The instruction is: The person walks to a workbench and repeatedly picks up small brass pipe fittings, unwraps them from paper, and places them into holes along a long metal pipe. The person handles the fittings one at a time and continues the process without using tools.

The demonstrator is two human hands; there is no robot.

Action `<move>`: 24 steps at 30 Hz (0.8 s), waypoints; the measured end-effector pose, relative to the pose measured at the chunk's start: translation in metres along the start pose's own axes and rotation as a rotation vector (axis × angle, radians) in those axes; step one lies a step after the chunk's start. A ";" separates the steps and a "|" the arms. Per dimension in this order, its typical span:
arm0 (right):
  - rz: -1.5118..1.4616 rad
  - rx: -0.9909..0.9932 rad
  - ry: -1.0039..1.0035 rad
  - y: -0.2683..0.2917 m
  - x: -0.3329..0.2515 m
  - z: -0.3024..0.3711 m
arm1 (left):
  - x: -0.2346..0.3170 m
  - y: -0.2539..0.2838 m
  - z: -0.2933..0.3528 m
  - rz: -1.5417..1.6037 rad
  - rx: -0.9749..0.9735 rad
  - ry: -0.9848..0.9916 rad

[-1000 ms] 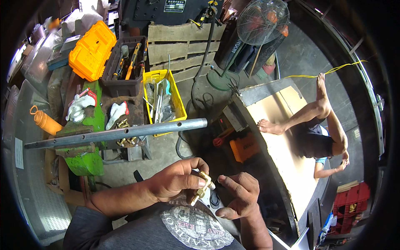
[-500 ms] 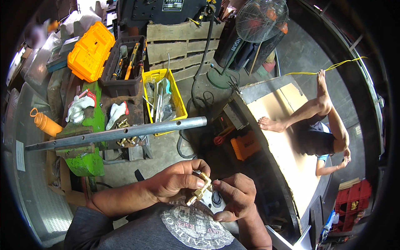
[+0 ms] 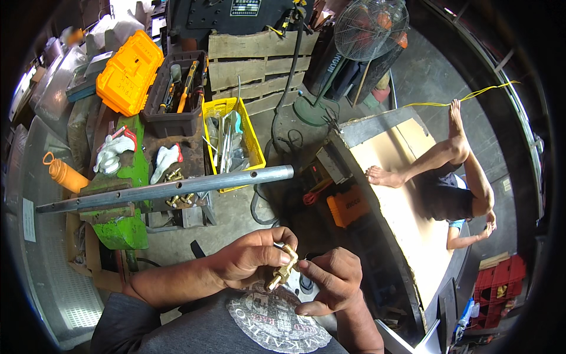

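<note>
A small brass elbow fitting (image 3: 285, 271) is pinched between the thumb and fingers of my left hand (image 3: 256, 256), in front of my shirt. Its nut end points down toward me. To its right is my right hand (image 3: 335, 274), index fingertip at the fitting's side and thumb held well apart, lower down. The other fingers of that hand are curled. Beyond my hands, a grey metal tube (image 3: 171, 187) with a row of holes lies across a green bench vise (image 3: 121, 227). More brass fittings (image 3: 180, 199) sit on the bench behind the tube.
White gloves (image 3: 167, 160), an orange bottle (image 3: 63, 173) and an open toolbox (image 3: 174, 118) with an orange lid are at the left. A yellow crate (image 3: 254, 144) of parts stands beyond the tube. At the right, a person (image 3: 451, 183) lies on a cardboard-covered platform (image 3: 392, 203). A fan (image 3: 370, 29) stands behind.
The fitting has turned slightly in my left hand, its lower end shifting a little to the right. My right thumb has moved slightly left. The surroundings are unchanged.
</note>
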State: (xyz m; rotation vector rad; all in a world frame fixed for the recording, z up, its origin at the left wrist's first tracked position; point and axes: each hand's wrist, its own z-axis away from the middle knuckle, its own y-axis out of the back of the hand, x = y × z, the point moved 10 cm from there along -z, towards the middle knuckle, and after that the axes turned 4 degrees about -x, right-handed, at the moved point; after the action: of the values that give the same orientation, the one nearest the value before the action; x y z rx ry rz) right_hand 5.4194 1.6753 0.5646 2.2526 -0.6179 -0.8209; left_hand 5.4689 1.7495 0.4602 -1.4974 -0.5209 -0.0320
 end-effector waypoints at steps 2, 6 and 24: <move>0.033 -0.018 0.014 -0.001 -0.003 -0.002 | 0.000 0.002 0.000 0.015 0.023 -0.001; 0.069 -0.034 0.036 -0.003 -0.008 -0.004 | -0.002 0.004 0.001 0.042 0.002 0.003; -0.043 0.019 -0.030 -0.002 0.002 0.012 | 0.000 -0.009 0.001 -0.043 -0.037 -0.001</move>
State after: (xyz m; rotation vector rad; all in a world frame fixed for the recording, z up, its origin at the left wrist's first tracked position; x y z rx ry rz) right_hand 5.4129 1.6698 0.5552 2.2818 -0.5952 -0.8750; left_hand 5.4658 1.7497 0.4684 -1.5219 -0.5555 -0.0747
